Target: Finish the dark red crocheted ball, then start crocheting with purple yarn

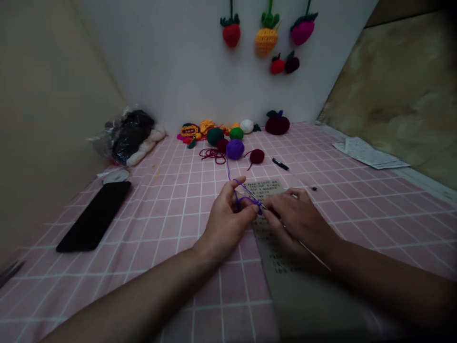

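My left hand (228,207) pinches a small piece of purple crochet (260,209) between thumb and finger. Purple yarn (229,170) runs over its raised index finger and back to a purple yarn ball (235,149) on the table. My right hand (298,219) grips a thin crochet hook (314,256), whose shaft sticks out below the palm. The hook's tip meets the purple yarn at the small piece. Under both hands lies a brown sheet with handwriting (274,281).
A dark phone (94,216) lies at left, near a plastic bag of yarn (132,136). Behind are a green yarn ball (215,136), a dark red yarn ball (257,156) and a crocheted fruit (277,124). A pen (280,164) and papers (367,152) lie right. Crocheted strawberries (232,34) hang on the wall.
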`<state>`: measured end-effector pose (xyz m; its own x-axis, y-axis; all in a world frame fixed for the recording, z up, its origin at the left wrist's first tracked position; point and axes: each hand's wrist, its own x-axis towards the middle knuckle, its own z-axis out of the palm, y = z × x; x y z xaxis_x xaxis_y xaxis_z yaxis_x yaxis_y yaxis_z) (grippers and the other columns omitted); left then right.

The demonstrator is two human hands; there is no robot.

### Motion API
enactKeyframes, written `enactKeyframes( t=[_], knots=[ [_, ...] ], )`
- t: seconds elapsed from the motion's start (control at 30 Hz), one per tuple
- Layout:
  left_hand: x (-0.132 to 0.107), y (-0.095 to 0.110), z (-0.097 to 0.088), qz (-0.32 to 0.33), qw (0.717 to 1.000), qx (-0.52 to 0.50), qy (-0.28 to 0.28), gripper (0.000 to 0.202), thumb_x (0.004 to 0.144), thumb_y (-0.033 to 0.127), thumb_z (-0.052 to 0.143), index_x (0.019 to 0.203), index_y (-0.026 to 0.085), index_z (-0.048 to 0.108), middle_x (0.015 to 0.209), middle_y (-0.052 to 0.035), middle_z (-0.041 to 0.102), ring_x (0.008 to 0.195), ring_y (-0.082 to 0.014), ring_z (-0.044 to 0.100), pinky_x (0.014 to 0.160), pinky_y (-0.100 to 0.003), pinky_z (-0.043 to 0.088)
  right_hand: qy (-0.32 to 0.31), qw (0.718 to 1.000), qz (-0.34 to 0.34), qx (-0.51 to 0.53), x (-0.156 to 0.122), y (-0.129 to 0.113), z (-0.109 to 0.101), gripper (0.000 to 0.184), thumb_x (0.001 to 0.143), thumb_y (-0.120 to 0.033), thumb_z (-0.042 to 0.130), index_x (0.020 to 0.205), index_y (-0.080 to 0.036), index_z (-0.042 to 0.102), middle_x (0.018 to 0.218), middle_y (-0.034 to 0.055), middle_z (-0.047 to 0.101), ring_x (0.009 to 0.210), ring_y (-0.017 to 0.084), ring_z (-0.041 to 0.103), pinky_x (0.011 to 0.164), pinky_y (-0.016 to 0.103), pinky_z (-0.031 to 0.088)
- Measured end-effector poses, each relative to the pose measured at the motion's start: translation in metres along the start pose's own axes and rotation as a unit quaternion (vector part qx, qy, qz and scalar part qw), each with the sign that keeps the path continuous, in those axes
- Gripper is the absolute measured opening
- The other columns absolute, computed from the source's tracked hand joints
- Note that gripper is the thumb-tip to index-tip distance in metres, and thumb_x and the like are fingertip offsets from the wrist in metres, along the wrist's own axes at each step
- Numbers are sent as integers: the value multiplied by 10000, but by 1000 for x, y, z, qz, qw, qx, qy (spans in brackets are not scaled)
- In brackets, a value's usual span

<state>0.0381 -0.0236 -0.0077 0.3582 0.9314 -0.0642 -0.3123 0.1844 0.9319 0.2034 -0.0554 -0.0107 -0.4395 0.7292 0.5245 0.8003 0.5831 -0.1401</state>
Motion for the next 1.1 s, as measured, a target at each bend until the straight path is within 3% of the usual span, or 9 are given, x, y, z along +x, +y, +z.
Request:
enactKeyframes(
  t=[0.13,0.27,0.43,0.67,1.1],
  knots=[
    [-1,-4,2,-25,998,-60,-15,638,683,118,746,1261,187,484,709,55,559,661,-74,513,709,-222,391,7,1000,16,-9,-3,0,4,188,958,-191,379,873,-155,543,776,37,619,723,199,576,819,400,311],
    [-1,6,0,-65,991,-111,-37,664,647,74,753,1253,172,502,713,47,580,653,-73,528,716,-224,399,29,999,-1,23,-4,5,4,142,957,-185,402,894,-179,530,792,12,625,744,183,574,846,388,306],
    [0,19,-5,-88,991,-104,-21,700,632,58,750,1279,178,513,720,40,596,633,-72,532,702,-233,405,48,997,-38,44,-3,10,-3,107,944,-179,414,885,-188,503,719,-17,569,678,160,537,839,380,328],
    [7,22,-9,-81,993,-85,13,685,590,55,761,1237,146,557,716,19,625,610,-81,552,628,-219,400,36,997,-56,42,-2,15,-6,96,939,-163,413,902,-201,493,732,-16,588,698,165,563,858,393,333],
    [15,26,-16,-90,991,-94,7,592,586,38,734,1156,113,595,702,11,621,574,-64,532,595,-207,382,29,996,-52,73,-3,21,-7,91,915,-158,436,870,-217,489,698,-27,572,674,161,541,844,403,360]
  ],
)
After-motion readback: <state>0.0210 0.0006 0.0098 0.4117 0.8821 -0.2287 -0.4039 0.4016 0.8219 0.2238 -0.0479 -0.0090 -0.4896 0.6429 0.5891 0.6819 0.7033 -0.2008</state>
